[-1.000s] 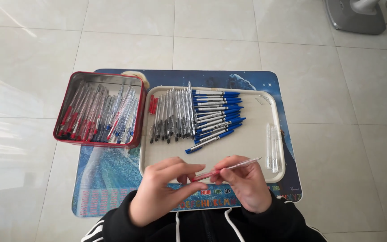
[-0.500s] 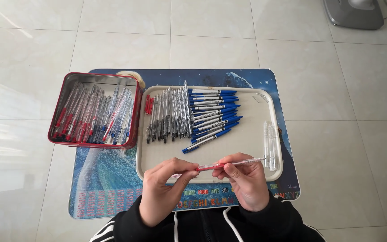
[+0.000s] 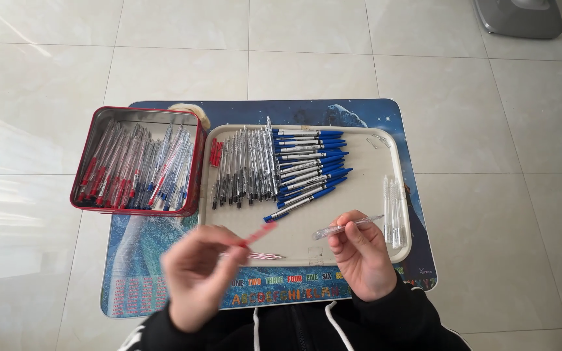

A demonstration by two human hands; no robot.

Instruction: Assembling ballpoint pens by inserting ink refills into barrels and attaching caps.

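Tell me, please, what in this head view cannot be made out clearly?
- Left hand: motion-blurred, so its grip on the red pen part is unclear.
- Pens in the red tin: overlapping, too small to count.
- Grey object, top right: cut off by the frame edge.
- Right hand holds a clear barrel; its contents are indiscernible.

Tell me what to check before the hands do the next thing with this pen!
1. Clear pen barrel held in right hand: ok.
2. Red pen piece held in left hand: ok, though blurred.
3. The two pieces are apart: ok.
4. Which part the red piece is: cannot tell.
5. Bare room on the white tray near the hands: ok.
6. Red tin within reach: ok.
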